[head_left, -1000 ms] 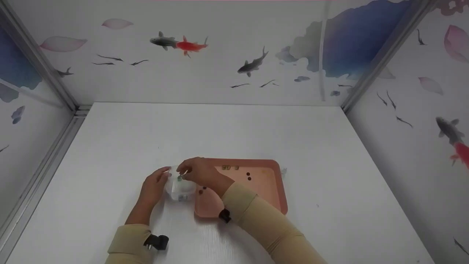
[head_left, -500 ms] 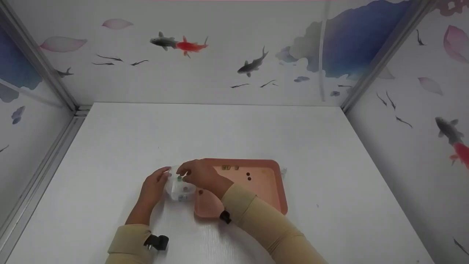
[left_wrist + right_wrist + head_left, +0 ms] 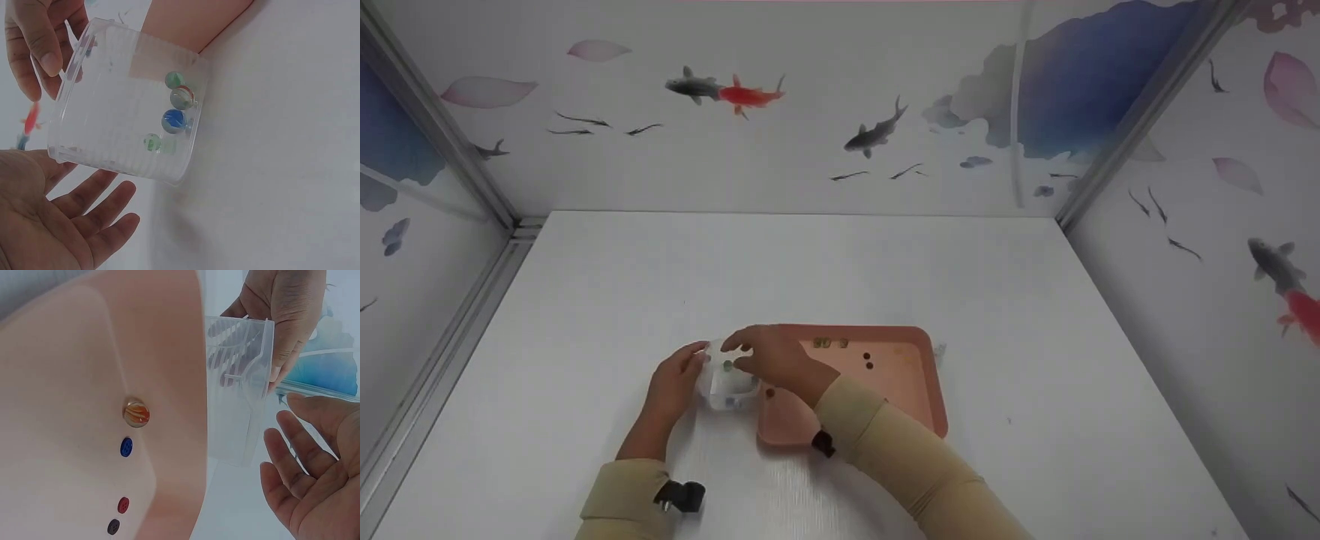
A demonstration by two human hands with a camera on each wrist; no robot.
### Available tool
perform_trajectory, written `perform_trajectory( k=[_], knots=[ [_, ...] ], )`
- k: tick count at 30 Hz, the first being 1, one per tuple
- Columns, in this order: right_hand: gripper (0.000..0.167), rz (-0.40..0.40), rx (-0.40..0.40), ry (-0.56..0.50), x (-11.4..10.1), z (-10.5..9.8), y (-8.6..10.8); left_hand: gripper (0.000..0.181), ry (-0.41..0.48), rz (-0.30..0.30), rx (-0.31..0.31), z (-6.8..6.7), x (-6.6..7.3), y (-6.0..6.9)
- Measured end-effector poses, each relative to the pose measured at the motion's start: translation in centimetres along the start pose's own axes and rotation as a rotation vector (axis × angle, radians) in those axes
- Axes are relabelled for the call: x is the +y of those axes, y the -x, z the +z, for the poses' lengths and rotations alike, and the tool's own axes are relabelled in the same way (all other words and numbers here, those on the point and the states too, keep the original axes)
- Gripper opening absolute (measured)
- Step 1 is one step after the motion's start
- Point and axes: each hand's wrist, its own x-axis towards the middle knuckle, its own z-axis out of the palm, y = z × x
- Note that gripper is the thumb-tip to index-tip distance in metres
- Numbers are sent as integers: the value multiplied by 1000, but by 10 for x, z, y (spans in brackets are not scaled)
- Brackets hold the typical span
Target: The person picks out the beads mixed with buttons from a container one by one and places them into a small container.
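At the nine o'clock side of the salmon-pink tray point(image 3: 936, 390) stands the clear plastic box point(image 3: 727, 394), four glass marbles visible inside, a blue-swirled marble point(image 3: 174, 121) among them. My left hand point(image 3: 673, 379) braces its outer wall at nine o'clock, fingers fairly straight. My right hand point(image 3: 771, 352) hangs by the rim at two o'clock, fingers loose and parted, grasping nothing. An orange-swirled marble point(image 3: 136, 414) lies just inside the tray wall nearest the box; a blue button point(image 3: 126, 447) sits near it.

Method (my judgement): brace lightly, since the plastic may flex; release any marble low inside the rim, as glass could bounce.

Edges: tray rim at three o'clock of the box, contact uncertain. My right sleeve point(image 3: 915, 450) crosses the tray, so lift before swinging. White tabletop point(image 3: 810, 262) extends toward twelve.
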Motion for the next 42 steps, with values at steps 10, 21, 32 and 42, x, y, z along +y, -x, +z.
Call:
perform_trajectory(
  k=[10,21,32,42],
  knots=[
    [34,-6,15,14,5,-1,1,43,-14,-5,2,1,-2,-2],
    [46,-151,44,157,8,-8,11,43,-26,-4,4,0,0,0],
    [52,-260,140,365,12,-18,18,43,-59,-12,10,0,2,-1],
    [58,-318,218,470,20,-26,27,44,-64,-23,7,2,1,0]
  ],
)
